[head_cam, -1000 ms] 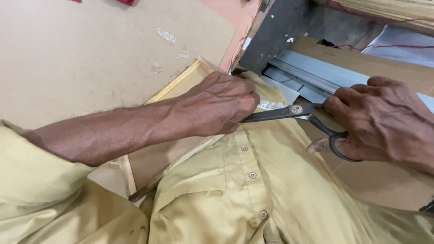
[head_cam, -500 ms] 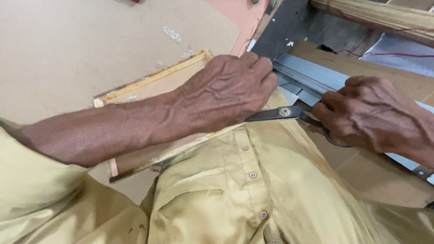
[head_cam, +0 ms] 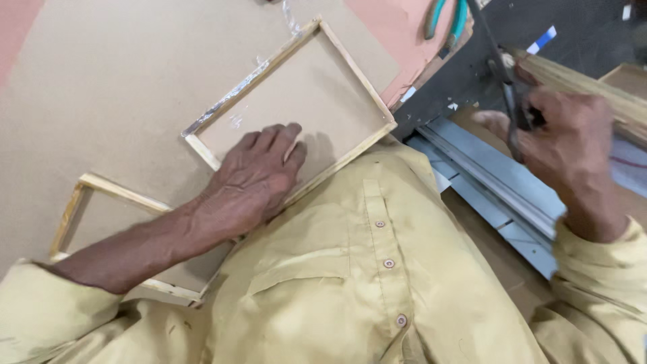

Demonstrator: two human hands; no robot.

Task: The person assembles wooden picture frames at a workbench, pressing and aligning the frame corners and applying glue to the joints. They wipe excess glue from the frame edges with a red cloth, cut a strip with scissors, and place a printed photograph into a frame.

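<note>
A: Left hand (head_cam: 253, 178)?
B: Flat, fingers spread, pressing inside the wooden frame (head_cam: 350, 67) on the board (head_cam: 101, 81).
A: Right hand (head_cam: 569, 138)?
B: Closed round the scissors (head_cam: 509, 87), well right of the frame.

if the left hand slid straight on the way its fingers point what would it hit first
Probably the far rail of the wooden frame: the left hand lies flat on the board inside it, fingers pointing up and right, with only bare board between.
</note>
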